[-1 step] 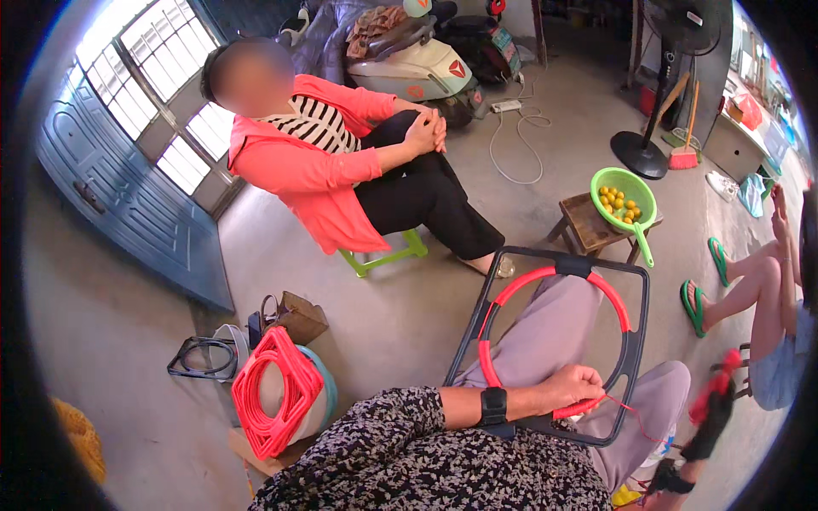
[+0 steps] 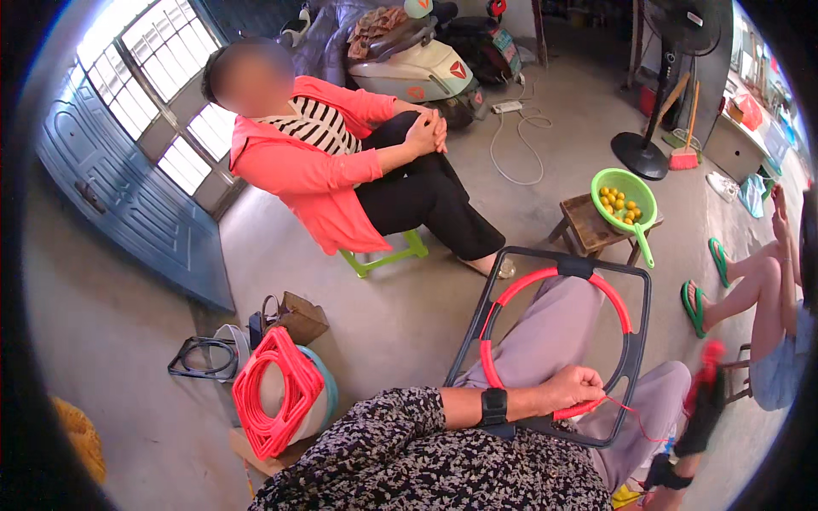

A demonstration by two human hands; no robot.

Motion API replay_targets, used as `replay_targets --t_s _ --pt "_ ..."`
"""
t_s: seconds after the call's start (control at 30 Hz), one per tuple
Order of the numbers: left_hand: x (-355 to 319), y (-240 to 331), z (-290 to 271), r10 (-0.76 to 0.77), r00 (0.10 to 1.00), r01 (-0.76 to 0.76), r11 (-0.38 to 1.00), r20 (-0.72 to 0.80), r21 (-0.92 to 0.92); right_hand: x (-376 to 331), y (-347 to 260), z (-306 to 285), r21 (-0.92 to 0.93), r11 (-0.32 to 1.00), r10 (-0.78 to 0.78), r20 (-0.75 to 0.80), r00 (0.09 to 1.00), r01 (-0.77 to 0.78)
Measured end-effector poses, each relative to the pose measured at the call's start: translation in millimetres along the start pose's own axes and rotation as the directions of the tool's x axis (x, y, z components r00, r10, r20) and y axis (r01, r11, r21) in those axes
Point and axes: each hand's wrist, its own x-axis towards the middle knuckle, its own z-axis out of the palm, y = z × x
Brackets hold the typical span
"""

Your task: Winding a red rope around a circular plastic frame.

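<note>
A black rectangular frame (image 2: 637,375) with a round inner ring rests on my lap. Red cord (image 2: 607,296) wraps several stretches of that ring, leaving black stretches between. My left hand (image 2: 575,388) is closed at the ring's near side, its fingers pinching the cord against the wrapped part. From there a loose red strand (image 2: 635,415) runs right and curves down toward my right arm. My right hand (image 2: 705,404) is raised at the lower right, dark with red at its tip, apparently gloved. Motion blurs its fingers, so their grip is unclear.
Red-wound frames (image 2: 271,393) are stacked at my left, beside a black frame (image 2: 203,358) and brown bag (image 2: 298,319). A person (image 2: 315,170) sits opposite; another person's legs (image 2: 741,298) are at right. A green colander (image 2: 626,180) of yellow fruit sits on a wooden stool (image 2: 584,223).
My right hand has moved a little to the left. My left hand and the frame stay in place.
</note>
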Motion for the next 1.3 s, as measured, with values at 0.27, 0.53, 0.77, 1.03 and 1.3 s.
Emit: replay_targets --t_s 0.27,0.53,0.77,1.03,1.3 --pt "5 -12 -1 0.403 0.900 -0.263 0.806 -0.166 0.530 20 -142 97 -0.120 0.563 -0.605 0.614 0.507 0.818" --pt "1 20 2 0.089 0.991 -0.023 0.853 -0.101 0.522 25 -130 78 -0.082 0.820 -0.418 0.591 0.690 0.567" --pt "13 26 15 -0.116 0.990 0.127 0.980 0.076 -0.155 -13 -110 26 0.025 0.897 -0.348 0.657 0.669 0.441" --pt "16 25 3 -0.195 0.979 0.202 0.967 0.061 -0.154 -42 -108 21 0.356 0.889 -0.023 0.664 0.748 -0.289" --pt "10 30 -1 -0.282 0.958 0.285 0.954 0.047 -0.096 -74 4 -63 0.495 0.624 0.557 0.260 0.788 -0.604"
